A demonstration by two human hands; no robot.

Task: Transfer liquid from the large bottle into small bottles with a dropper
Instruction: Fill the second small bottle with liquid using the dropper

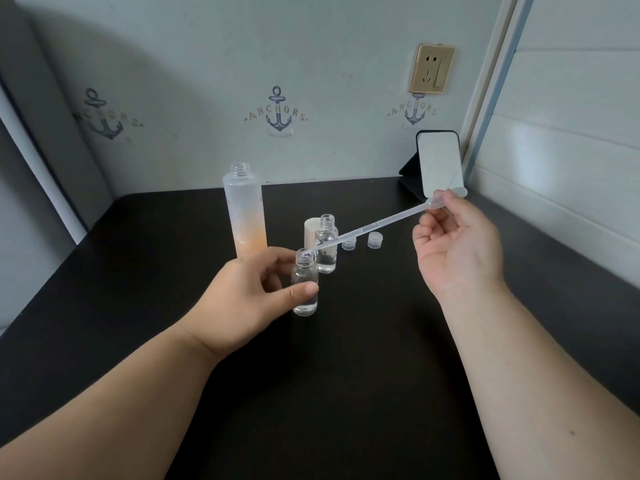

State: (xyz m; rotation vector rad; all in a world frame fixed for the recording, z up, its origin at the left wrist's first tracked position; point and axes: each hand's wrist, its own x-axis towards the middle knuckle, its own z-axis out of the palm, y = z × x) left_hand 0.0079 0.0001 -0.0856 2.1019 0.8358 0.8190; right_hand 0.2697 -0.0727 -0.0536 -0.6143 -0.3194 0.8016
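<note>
Left hand grips a small clear glass bottle, upright on the black desk near its middle. Right hand pinches the bulb of a long translucent plastic dropper, tip at that bottle's open mouth. Second small clear bottle just behind; tall frosted bottle with orange liquid, uncapped, toward the far edge. Two clear caps beside them

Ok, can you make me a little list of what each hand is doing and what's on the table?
left hand: holds near small bottle
right hand: pinches dropper bulb
dropper tip: at that bottle's mouth
large bottle: open, upright
second small bottle: open, behind the first
caps: two, loose on table
</note>
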